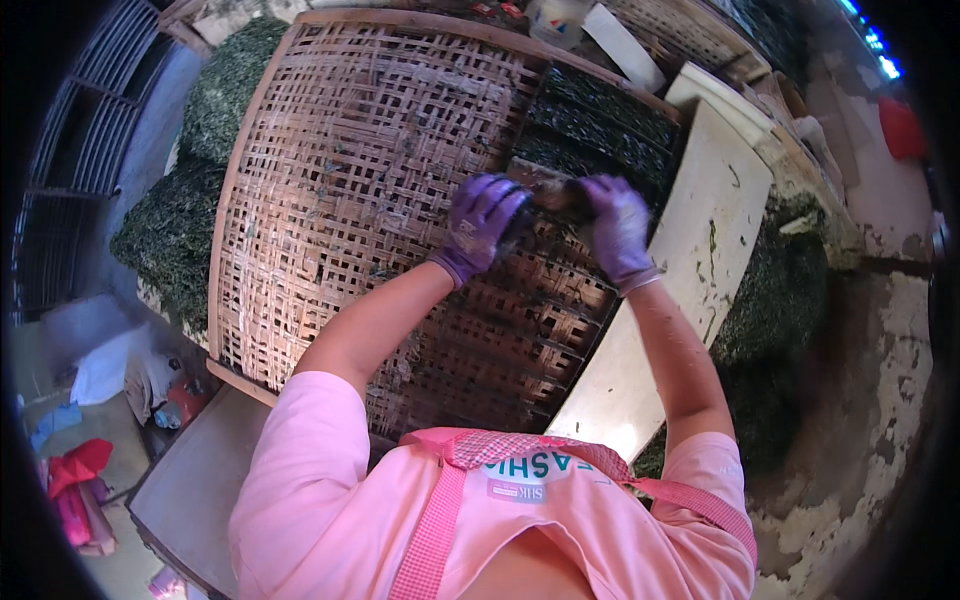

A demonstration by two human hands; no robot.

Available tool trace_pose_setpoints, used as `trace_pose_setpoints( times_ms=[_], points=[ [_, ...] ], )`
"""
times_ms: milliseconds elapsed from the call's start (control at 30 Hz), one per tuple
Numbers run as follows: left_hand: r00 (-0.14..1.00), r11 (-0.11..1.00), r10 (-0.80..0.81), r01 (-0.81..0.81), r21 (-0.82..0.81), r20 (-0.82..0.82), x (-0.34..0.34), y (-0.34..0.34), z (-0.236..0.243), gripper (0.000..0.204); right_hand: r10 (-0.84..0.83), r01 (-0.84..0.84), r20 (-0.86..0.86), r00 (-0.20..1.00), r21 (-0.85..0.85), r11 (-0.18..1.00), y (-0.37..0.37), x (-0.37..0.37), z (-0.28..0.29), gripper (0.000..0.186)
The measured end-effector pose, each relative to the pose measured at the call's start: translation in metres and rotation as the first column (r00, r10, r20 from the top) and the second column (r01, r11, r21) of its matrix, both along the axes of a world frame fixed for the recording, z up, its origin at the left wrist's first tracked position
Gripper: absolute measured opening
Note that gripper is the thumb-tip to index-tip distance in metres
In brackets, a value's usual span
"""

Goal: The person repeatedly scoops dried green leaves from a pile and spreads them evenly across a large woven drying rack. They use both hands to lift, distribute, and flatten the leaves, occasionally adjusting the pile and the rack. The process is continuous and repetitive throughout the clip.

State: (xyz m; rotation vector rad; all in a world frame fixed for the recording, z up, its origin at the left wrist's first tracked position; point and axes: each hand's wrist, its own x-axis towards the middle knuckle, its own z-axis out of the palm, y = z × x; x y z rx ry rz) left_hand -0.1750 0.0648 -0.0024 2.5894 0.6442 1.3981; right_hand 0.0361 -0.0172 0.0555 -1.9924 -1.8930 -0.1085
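Dark green strands [595,125] in rows, upper right of centre, on woven tray [350,150]; open weave probably helps drainage. Left hand [482,228] and right hand [614,228] purple-gloved, fingers curled near rows' lower edge; blurred, cannot tell whether pinching. Pale board [720,190] right, under right forearm, might crowd it; green heap [165,230] left, dark heap [775,290] far right

At bottom centre, a pale-pink short-sleeved T-shirt [320,490] with green lettering [541,467] is overlaid by pink gingham apron straps [425,545]; purple gloves [472,232] are worn.
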Motion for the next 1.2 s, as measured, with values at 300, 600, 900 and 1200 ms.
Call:
trace_pose_setpoints(
  times_ms=[300, 600, 900, 1200],
  points=[
    [0.944, 0.990, -0.039, -0.007, -0.139, -0.327, 0.030, 0.009, -0.011, 0.038, -0.054, 0.124, -0.379, 0.924, 0.163, 0.979, -0.015, 0.073, -0.039, 0.041],
    [0.941, 0.968, -0.220, 0.178, -0.178, -0.257, 0.091, -0.217, 0.017, 0.039, -0.869, 0.858, 0.023, 0.494, 0.152, 0.491, -0.325, 0.010, -0.142, 0.040],
    [0.733, 0.926, -0.370, 0.337, -0.168, -0.570, 0.142, -0.313, -0.011, 0.042, -0.968, 0.929, 0.219, -0.119, -0.321, -0.187, -0.509, 0.058, -0.114, 0.076],
    [0.748, 0.943, -0.314, 0.317, -0.102, -0.585, 0.145, -0.315, -0.009, 0.040, -0.934, 0.978, -0.356, -0.040, -0.204, 0.036, -0.554, 0.146, -0.124, 0.048]
  ],
)
